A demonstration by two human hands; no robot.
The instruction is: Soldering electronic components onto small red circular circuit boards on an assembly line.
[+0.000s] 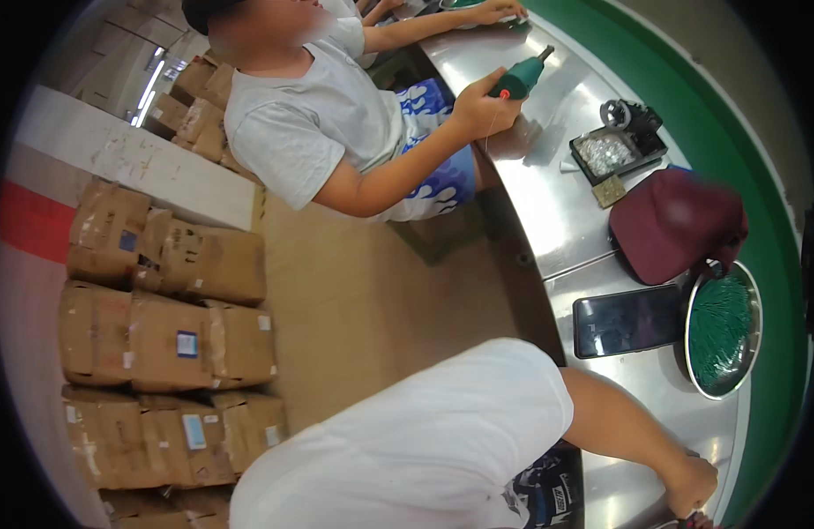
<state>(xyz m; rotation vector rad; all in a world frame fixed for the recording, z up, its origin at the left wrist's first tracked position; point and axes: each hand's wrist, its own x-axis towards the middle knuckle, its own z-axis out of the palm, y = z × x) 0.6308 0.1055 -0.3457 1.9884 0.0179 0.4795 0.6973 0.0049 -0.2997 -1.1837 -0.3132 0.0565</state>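
My left hand (692,484) is at the lower right, over the metal table (623,414), at the end of my white-sleeved arm. Its fingers curl down at the picture's edge around something small and dark, mostly cut off. My right hand is out of view. Nearest to my left forearm lie a dark phone (627,321) and a round metal bowl (688,353) full of thin green strands (723,331). A maroon cap (676,225) lies just beyond them.
Across the table a co-worker's hand (485,110) holds a green power screwdriver (523,76). A black tray (641,159) holds small shiny parts, with a sponge-like block (609,191) beside it. Brown cartons (173,339) are stacked at left. A green strip (764,203) borders the table.
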